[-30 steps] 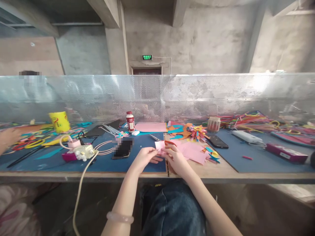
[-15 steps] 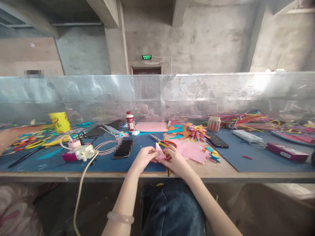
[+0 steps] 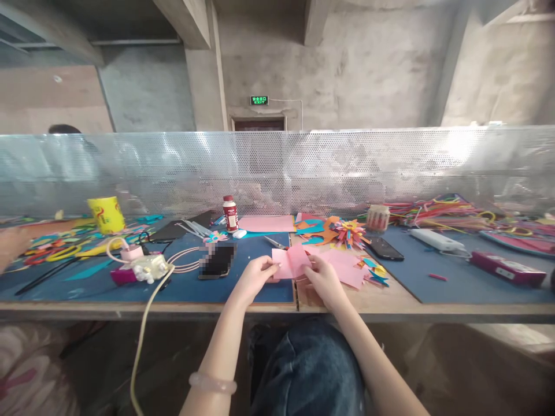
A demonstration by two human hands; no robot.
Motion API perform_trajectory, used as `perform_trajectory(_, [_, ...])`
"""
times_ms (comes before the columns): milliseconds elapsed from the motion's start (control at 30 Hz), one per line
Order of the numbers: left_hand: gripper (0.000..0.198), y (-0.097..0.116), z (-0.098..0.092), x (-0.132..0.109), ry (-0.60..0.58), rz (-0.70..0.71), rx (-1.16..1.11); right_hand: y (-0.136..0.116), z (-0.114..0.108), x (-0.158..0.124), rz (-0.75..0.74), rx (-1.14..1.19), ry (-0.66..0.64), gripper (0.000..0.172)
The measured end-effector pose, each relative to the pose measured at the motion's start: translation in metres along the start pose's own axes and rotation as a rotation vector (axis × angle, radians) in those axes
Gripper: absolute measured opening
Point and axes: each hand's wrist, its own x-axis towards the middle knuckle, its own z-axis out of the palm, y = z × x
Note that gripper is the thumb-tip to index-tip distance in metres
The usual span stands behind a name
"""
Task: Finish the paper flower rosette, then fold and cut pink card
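Observation:
A pink sheet of paper (image 3: 289,263), creased down its middle and opened out, is held up between my two hands over the table's front part. My left hand (image 3: 255,278) pinches its left edge between thumb and fingers. At the opposite edge, my right hand (image 3: 323,280) grips it the same way. Behind the sheet lie scissors (image 3: 274,242); only the blades show plainly, the handles being mostly covered. More pink paper (image 3: 344,267) is spread to the right of my right hand, beside small coloured paper scraps (image 3: 376,271).
A multicoloured paper flower (image 3: 348,233) and a phone (image 3: 384,248) lie right of centre. A red-capped bottle (image 3: 230,214) stands behind. To the left are another phone (image 3: 218,261), a power strip with plugs (image 3: 145,268) and a yellow tub (image 3: 106,215). A perforated metal screen (image 3: 277,167) borders the back.
The pink paper, folded small half a second ago, is now opened out flat with a crease. My hands have moved slightly apart, and the paper covers more of the scissors.

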Motion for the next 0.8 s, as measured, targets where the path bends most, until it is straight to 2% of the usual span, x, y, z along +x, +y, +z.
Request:
perform_trajectory(100, [0.017,-0.0006,0.0003,0.0007,0.034,-0.052,-0.026,0.0008,-0.0014,0.0017,0.13,0.239,0.011,0.019])
perform_trajectory(233, [0.015,-0.001,-0.0002,0.0009,0.044,-0.062,-0.043,-0.0041,-0.0022,-0.0005,0.196,0.387,0.005,0.02])
perform_trajectory(400, [0.014,0.0012,-0.0003,-0.0008,0.053,-0.065,-0.061,-0.0072,-0.0033,-0.0023,0.197,0.43,-0.004,0.02])
perform_trajectory(600, [0.033,0.0036,0.0,-0.0023,0.039,-0.053,-0.064,-0.0046,-0.0047,-0.001,0.224,0.476,-0.031,0.02])
perform_trajectory(800, [0.028,0.0017,0.0,-0.0009,0.045,-0.064,-0.051,-0.0014,-0.0052,0.0,0.214,0.505,-0.028,0.02])
